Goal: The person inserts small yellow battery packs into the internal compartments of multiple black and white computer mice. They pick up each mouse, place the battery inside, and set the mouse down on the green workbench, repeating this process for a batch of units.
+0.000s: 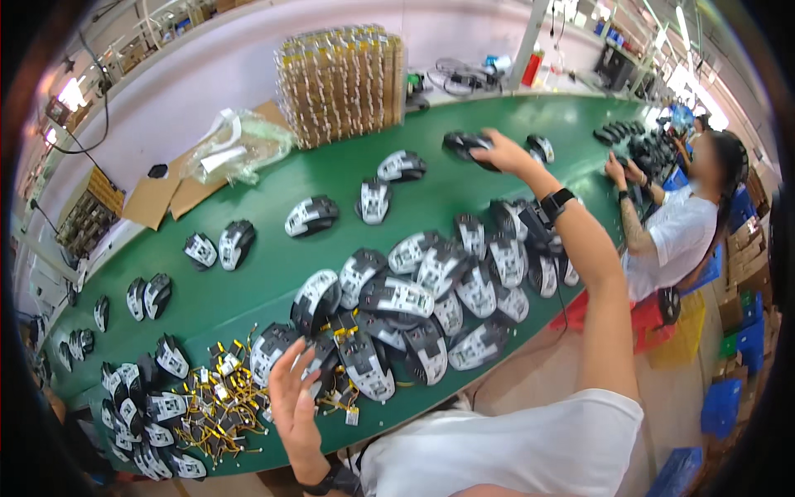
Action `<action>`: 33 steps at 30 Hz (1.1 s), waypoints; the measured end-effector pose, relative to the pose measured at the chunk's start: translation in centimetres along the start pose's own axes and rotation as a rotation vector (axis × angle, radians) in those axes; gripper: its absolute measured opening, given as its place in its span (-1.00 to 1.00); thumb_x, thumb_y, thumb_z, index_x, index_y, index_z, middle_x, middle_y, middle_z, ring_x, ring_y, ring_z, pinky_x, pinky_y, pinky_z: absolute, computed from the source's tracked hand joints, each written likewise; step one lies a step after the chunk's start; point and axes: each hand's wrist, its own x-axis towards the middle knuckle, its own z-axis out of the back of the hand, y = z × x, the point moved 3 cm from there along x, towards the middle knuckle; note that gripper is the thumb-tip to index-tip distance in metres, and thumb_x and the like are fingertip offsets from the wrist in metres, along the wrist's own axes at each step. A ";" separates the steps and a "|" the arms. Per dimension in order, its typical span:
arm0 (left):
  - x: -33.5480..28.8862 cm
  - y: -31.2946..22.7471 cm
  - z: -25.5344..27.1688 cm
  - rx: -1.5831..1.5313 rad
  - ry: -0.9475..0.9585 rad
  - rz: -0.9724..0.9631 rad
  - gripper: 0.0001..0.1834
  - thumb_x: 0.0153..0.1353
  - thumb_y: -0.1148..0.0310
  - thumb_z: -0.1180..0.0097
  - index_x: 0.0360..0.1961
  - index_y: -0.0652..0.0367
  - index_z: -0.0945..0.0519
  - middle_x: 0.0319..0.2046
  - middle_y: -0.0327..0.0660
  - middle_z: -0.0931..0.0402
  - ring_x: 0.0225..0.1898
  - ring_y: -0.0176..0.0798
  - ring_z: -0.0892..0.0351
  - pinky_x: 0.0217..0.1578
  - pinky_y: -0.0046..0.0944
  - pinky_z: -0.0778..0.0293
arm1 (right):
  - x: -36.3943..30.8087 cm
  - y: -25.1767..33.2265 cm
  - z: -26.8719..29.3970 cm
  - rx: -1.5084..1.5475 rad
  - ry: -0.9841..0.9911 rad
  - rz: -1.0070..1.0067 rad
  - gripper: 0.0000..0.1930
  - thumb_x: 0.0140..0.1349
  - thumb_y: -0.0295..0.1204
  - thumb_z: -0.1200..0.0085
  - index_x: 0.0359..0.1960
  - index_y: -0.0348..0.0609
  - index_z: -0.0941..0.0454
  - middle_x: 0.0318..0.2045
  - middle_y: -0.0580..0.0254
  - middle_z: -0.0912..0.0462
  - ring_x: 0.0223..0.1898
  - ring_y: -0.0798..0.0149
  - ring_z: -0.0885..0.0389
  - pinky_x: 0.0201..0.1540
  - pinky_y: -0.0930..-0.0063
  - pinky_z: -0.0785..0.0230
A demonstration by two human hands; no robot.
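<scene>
My right hand (pixel 503 154) reaches far across the green bench and grips a black computer mouse (pixel 462 144) by its near end. My left hand (pixel 296 412) hovers by the near edge with its fingers apart and nothing in them. Just beyond it lies a white-and-black mouse half (pixel 270 346), part of a heap of similar mouse halves (pixel 397 298). To its left spreads a pile of small black-and-yellow batteries with thin wires (pixel 222 406). More of these batteries show among the heaped mouse halves.
Several mouse halves (pixel 312 215) lie spaced along the green bench (pixel 273 248). A tall stack of cardboard dividers with wired parts (pixel 339 87) stands at the back, beside clear plastic wrap (pixel 240 149). At the right, a co-worker in a white shirt (pixel 675 236) handles something dark.
</scene>
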 end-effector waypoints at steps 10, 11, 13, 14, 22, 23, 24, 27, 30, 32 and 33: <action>-3.5 1.2 6.4 -0.023 -0.294 0.117 -0.58 0.27 0.25 -0.01 0.07 0.29 -0.39 -0.09 0.01 -0.57 -0.08 -0.08 -0.63 -0.05 -0.23 -0.48 | 8.2 -6.1 -3.4 -0.575 0.193 -0.270 -0.23 -0.10 -0.09 -0.39 0.15 -0.23 -0.46 0.03 -0.10 -0.60 0.06 -0.11 -0.58 0.08 0.18 -0.46; -3.3 1.6 6.5 -0.027 -0.311 0.125 -0.58 0.27 0.25 -0.01 0.07 0.29 -0.40 -0.10 0.01 -0.58 -0.09 -0.08 -0.63 -0.05 -0.22 -0.49 | 9.5 -5.9 -3.7 -0.564 0.115 -0.212 -0.17 -0.10 -0.09 -0.40 0.22 -0.21 -0.40 0.03 -0.09 -0.60 0.06 -0.11 -0.58 0.09 0.16 -0.46; -3.4 1.6 7.4 0.027 -0.273 0.118 -0.56 0.36 0.21 -0.01 0.12 0.29 -0.40 -0.04 -0.01 -0.54 -0.01 -0.06 -0.56 0.08 -0.08 -0.41 | 11.1 -4.7 -5.8 -0.464 0.268 -0.229 -0.03 -0.05 -0.14 -0.35 0.38 -0.23 -0.11 0.13 -0.21 -0.50 0.15 -0.11 -0.49 0.16 0.18 -0.39; -3.3 1.4 7.6 0.064 -0.257 0.102 -0.56 0.36 0.20 -0.01 0.13 0.28 -0.40 -0.05 0.00 -0.55 -0.01 -0.06 -0.56 0.08 -0.08 -0.42 | 11.3 -3.8 -7.3 -0.383 0.330 -0.231 -0.04 -0.04 -0.15 -0.35 0.38 -0.23 -0.12 0.15 -0.22 -0.48 0.18 -0.10 -0.46 0.19 0.18 -0.37; -2.2 1.1 6.0 -0.080 -0.241 -0.061 -0.61 0.28 0.33 0.00 0.06 0.34 -0.40 -0.16 0.05 -0.60 -0.13 -0.10 -0.63 -0.02 -0.14 -0.48 | 12.9 -0.2 -5.4 -0.279 0.135 0.209 -0.13 -0.04 0.00 -0.33 0.27 -0.23 -0.33 0.25 -0.18 -0.38 0.25 -0.11 -0.38 0.28 0.17 -0.24; -2.3 1.5 6.1 -0.054 -0.250 -0.052 -0.62 0.28 0.36 0.01 0.07 0.34 -0.38 -0.15 0.04 -0.60 -0.11 -0.10 -0.62 0.00 -0.14 -0.47 | 10.9 3.7 -6.1 -0.077 0.078 0.338 -0.14 0.06 0.08 -0.23 0.26 -0.32 -0.32 0.25 -0.18 -0.38 0.26 -0.10 -0.37 0.29 0.20 -0.21; -2.4 1.4 5.9 -0.029 -0.237 -0.022 -0.60 0.29 0.40 0.03 0.11 0.36 -0.36 -0.12 0.04 -0.59 -0.06 -0.10 -0.60 0.05 -0.15 -0.44 | 7.8 8.9 -6.7 -0.023 0.040 0.351 -0.22 0.16 0.04 -0.17 0.27 -0.31 -0.32 0.23 -0.16 -0.42 0.25 -0.04 -0.39 0.29 0.25 -0.22; -1.2 0.1 3.8 -0.085 -0.041 0.091 -0.42 0.26 0.44 -0.01 0.29 0.33 -0.21 0.10 0.04 -0.47 0.17 -0.08 -0.45 0.19 -0.15 -0.30 | -6.8 22.5 -6.7 0.406 0.358 0.479 -0.37 0.17 -0.18 -0.23 0.24 -0.18 -0.37 0.06 0.01 -0.56 0.00 0.22 -0.58 0.00 0.38 -0.43; -0.5 -1.2 1.4 -0.133 0.166 0.129 -0.16 0.27 0.24 -0.10 0.43 0.25 0.07 0.31 0.04 -0.18 0.31 -0.03 -0.27 0.24 -0.08 -0.21 | -19.1 29.8 -7.4 0.081 0.298 0.947 -0.35 0.04 -0.26 -0.30 0.21 -0.06 -0.38 -0.10 -0.01 -0.57 -0.17 0.07 -0.63 -0.16 0.34 -0.50; -1.4 0.5 1.0 -0.295 0.163 0.077 -0.10 0.29 0.11 -0.10 0.44 0.26 0.12 0.33 0.04 -0.11 0.34 -0.03 -0.20 0.26 -0.06 -0.18 | -24.2 32.2 -9.6 0.028 0.480 0.979 -0.27 -0.05 -0.34 -0.33 0.22 -0.14 -0.34 -0.04 -0.05 -0.52 -0.12 -0.07 -0.58 -0.08 0.27 -0.50; -1.6 1.1 0.9 -0.320 0.155 0.072 -0.06 0.29 -0.01 -0.08 0.43 0.29 0.12 0.33 0.01 -0.08 0.34 -0.07 -0.18 0.26 -0.07 -0.18 | -25.7 33.0 -10.7 0.091 0.447 1.016 -0.31 -0.01 -0.29 -0.31 0.19 -0.17 -0.33 -0.08 -0.04 -0.52 -0.17 -0.05 -0.58 -0.16 0.28 -0.51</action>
